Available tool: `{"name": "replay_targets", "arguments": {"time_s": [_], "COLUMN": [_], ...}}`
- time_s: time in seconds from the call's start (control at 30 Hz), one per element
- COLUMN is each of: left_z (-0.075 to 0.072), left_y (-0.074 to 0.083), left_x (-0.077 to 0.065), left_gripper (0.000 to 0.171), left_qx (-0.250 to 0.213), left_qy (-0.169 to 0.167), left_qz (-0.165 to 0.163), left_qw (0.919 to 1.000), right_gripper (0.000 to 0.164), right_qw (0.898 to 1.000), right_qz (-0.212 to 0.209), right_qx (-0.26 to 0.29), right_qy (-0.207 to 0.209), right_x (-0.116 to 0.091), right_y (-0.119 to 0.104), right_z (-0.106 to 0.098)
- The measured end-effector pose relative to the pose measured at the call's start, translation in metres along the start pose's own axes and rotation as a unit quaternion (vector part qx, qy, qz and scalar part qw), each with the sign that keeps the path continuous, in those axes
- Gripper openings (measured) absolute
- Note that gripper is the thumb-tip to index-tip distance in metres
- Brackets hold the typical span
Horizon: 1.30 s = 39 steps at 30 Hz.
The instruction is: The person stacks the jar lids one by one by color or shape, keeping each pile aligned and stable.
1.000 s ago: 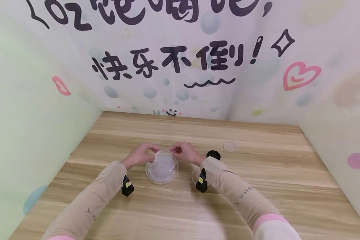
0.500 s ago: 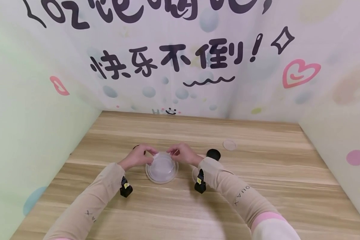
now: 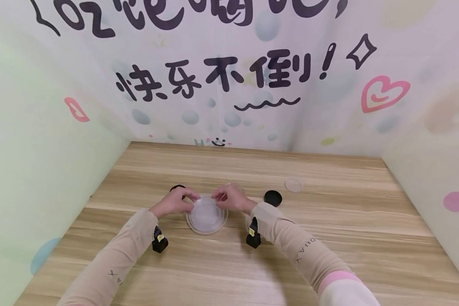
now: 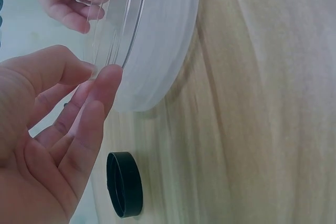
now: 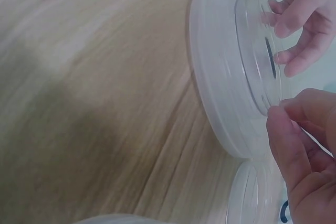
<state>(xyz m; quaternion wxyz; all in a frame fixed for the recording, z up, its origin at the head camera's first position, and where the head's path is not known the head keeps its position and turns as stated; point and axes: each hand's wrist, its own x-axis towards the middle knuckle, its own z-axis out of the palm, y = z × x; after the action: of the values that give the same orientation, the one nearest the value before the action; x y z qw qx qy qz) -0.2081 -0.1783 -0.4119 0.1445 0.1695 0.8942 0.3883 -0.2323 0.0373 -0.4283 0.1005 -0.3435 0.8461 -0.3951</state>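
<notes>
Both hands pinch the rim of a clear shallow round dish (image 5: 252,51), one at each side of its far edge. My left hand (image 3: 175,200) has thumb and fingers on the left of the rim; my right hand (image 3: 233,198) has thumb and forefinger on the right. Under the clear dish lies a wider frosted round dish (image 4: 170,40) on the table. The clear dish sits level, right over the frosted one and overlapping its middle in the head view.
A black round cap (image 4: 126,184) lies beyond the left hand, another black cap (image 3: 273,198) right of the right hand. A thin clear disc (image 3: 293,184) is farther back. Another clear round dish (image 5: 242,195) stands behind the right hand. A printed curtain (image 3: 222,123) borders the wooden table (image 3: 199,272).
The clear dish has come down from a raised, tilted pose to lie level over the frosted dish. Both hands have lowered slightly with it, and the left black cap has come into view.
</notes>
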Motion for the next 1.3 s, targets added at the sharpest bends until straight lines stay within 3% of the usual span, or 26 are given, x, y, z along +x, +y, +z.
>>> {"name": "replay_targets", "arguments": {"time_s": [0.37, 1.3], "left_z": [0.0037, 0.0063], "left_y": [-0.0065, -0.0063], "left_x": [0.0023, 0.0026], "left_gripper": [0.032, 0.032], "left_qx": [0.013, 0.034], "left_qy": [-0.005, -0.001], "left_qz": [0.023, 0.002], "left_qw": [0.9996, 0.9994], "right_gripper": [0.015, 0.016], "right_qw": [1.0, 0.999], "right_qz": [-0.002, 0.039], "right_qx": [-0.022, -0.011], "right_qy": [0.003, 0.006], "right_x": [-0.0024, 0.0013], "right_y": [0.0056, 0.0042], "right_z": [0.0034, 0.0098]}}
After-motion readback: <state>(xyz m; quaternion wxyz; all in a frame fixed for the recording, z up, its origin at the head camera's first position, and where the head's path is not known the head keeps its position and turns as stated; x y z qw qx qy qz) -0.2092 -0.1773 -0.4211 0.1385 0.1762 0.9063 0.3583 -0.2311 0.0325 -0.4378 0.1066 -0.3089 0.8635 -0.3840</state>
